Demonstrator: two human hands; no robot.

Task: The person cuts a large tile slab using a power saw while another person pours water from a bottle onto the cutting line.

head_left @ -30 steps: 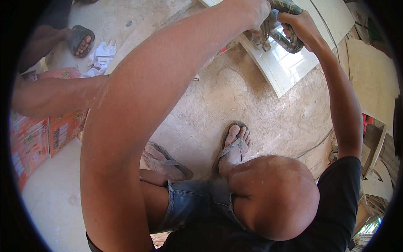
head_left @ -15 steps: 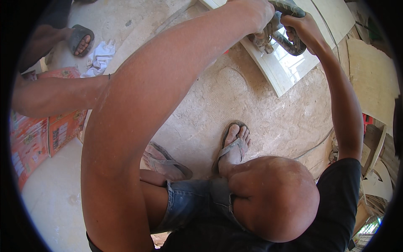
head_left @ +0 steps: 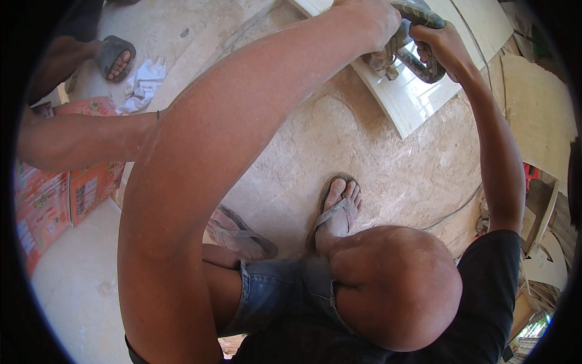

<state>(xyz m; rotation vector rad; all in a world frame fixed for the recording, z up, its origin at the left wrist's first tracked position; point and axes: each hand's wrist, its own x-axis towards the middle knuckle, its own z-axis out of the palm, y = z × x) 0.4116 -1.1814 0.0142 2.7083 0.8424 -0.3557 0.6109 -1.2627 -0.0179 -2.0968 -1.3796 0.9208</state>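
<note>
Barely any change from a moment ago: both hands stay clamped on the power tool [head_left: 412, 45] at the top of the view, and it sits a shade closer to the white board's near corner than before. The feet have not shifted.

Now left to right. At the far left, another person's forearm [head_left: 79, 139] reaches across above orange printed cartons [head_left: 60, 194], with that person's sandalled foot [head_left: 115, 56] and a crumpled white cloth [head_left: 142, 85] beyond. The big left arm sweeps diagonally up through the middle, blocking much of the dusty floor [head_left: 388, 170]. Below it, two feet in flip-flops, one [head_left: 239, 233] turned sideways, the other [head_left: 338, 209] pointing up the view. A bent knee bulges low in the centre.

The left hand [head_left: 364, 21] closes over the tool's body from above, fingers wrapped tight. The right hand [head_left: 445, 48] grips the dark handle, arm stretched nearly straight. The tool rests on the white board [head_left: 418, 100], near its lower corner. Wood offcuts [head_left: 536, 121] lie right.
</note>
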